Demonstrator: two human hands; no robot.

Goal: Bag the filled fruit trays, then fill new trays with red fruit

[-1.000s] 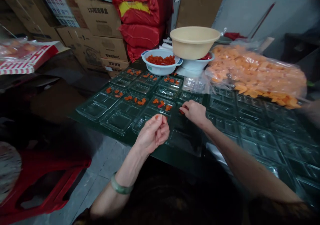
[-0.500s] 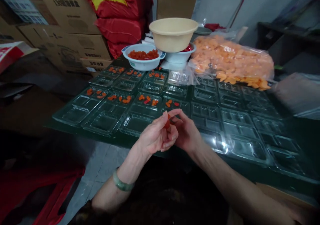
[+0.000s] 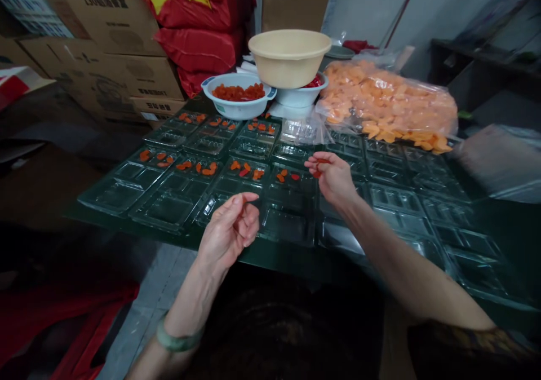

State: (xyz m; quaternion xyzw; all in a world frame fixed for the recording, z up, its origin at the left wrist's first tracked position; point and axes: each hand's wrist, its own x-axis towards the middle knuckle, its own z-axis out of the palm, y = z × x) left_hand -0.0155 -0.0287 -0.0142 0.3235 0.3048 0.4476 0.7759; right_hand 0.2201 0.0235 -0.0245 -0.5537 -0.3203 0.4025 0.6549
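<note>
R fingers (image 3: 313, 166) on red pc (image 3: 322, 160), prob.

light: dim, soft | glare: clear plastic trays (image 3: 287, 225) | edges: curved, darkened

The left hand (image 3: 228, 229) hangs loosely curled; the right hand (image 3: 333, 180) reaches forward — fingertips (image 3: 313, 164) seemingly pinched.

This looks like a cramped food-packing storeroom: cardboard cartons (image 3: 105, 75) and red sacks (image 3: 194, 47) stack behind a table (image 3: 236, 251) laid with clear plastic trays (image 3: 169, 211) and a bulging bag of orange pieces (image 3: 384, 101).
</note>
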